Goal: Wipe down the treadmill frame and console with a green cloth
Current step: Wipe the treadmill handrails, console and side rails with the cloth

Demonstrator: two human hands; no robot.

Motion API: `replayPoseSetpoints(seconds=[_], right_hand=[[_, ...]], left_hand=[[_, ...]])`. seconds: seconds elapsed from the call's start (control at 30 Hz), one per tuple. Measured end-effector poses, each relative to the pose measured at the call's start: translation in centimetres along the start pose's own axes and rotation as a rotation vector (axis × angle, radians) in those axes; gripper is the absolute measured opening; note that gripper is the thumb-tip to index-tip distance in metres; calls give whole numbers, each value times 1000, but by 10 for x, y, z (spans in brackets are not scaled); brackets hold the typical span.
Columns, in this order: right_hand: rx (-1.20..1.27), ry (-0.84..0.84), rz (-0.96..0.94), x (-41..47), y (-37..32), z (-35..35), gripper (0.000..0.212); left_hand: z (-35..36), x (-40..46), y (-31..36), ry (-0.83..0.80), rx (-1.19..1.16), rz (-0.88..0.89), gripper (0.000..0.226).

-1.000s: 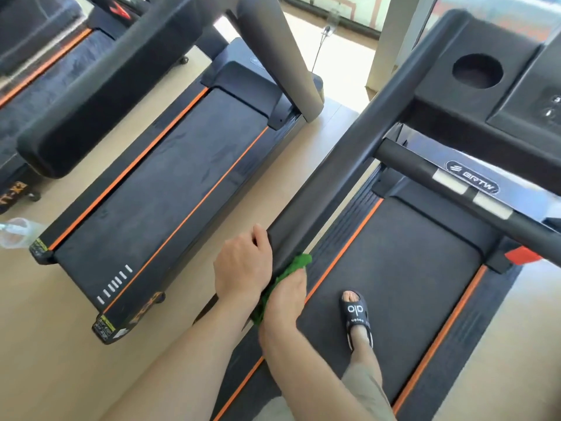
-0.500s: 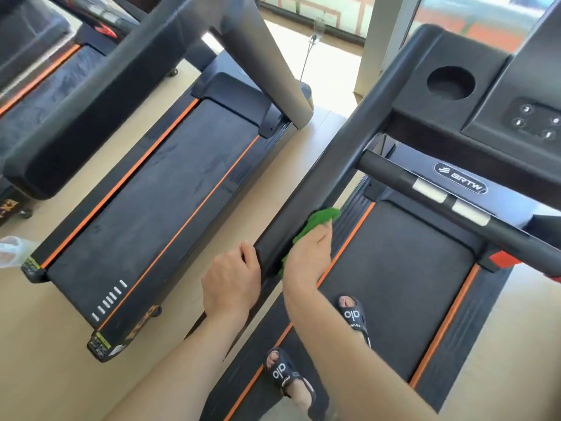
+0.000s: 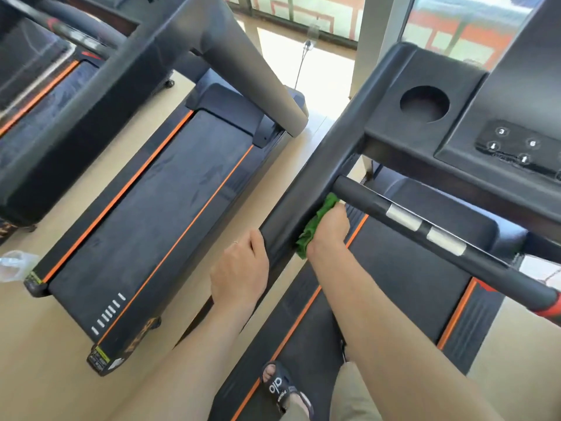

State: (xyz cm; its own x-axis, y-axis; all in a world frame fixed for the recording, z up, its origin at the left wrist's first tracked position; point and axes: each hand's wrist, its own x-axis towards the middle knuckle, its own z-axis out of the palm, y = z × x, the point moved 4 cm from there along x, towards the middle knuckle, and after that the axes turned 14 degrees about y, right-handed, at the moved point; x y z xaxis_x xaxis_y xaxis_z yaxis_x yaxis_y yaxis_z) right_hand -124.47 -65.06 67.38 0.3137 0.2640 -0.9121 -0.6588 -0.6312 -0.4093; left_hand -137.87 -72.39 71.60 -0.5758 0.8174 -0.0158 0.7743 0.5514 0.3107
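I stand on a black treadmill with orange stripes. Its left side rail [image 3: 306,189] slopes up to the console [image 3: 473,117], which has a round cup hole and a button panel. My right hand [image 3: 329,230] presses a crumpled green cloth [image 3: 315,223] against the inner face of that rail, just below where the front crossbar [image 3: 440,238] joins it. My left hand [image 3: 241,268] grips the rail's outer edge a little lower down.
A second treadmill [image 3: 158,214] stands to the left across a strip of beige floor, its handrail [image 3: 91,95] overhead. A clear plastic bottle [image 3: 13,262] lies on the floor at far left. My sandalled left foot [image 3: 282,387] is on the belt. Windows are behind the console.
My right hand has slid the green cloth up the rail toward the console, reaching the crossbar joint. My left hand kept its grip on the rail. My view moved closer to the console.
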Motion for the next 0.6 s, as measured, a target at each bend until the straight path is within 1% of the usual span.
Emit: replayPoseSetpoints(seconds=[0.07,0.17,0.23,0.3,0.33,0.4,0.43,0.53,0.6], right_hand=[[21,-78,57,20,6,3,33],[-100,-112,156,38,40,-4,45],[-200,-119,317,28,77,-21,51],[-218,-183,475,3,111,-39,53],[-223,-209,522,-8,120,-45,52],[-220,-204,531,-9,120,-45,47],[-223,-177,499,0,112,-40,44],[-184,-140,334,41,68,-17,37],[-114,-114,238,59,43,-9,26]], left_hand=[[-2,-2,0,35,3,4,44],[-1,1,2,53,35,-19,44],[0,1,0,54,45,-48,43],[0,0,0,67,50,-52,43],[0,0,0,76,52,-53,43],[0,0,0,88,56,-46,42],[0,0,-1,80,59,-44,42],[3,2,-6,-1,70,-45,44],[1,3,-9,-86,31,-51,47]])
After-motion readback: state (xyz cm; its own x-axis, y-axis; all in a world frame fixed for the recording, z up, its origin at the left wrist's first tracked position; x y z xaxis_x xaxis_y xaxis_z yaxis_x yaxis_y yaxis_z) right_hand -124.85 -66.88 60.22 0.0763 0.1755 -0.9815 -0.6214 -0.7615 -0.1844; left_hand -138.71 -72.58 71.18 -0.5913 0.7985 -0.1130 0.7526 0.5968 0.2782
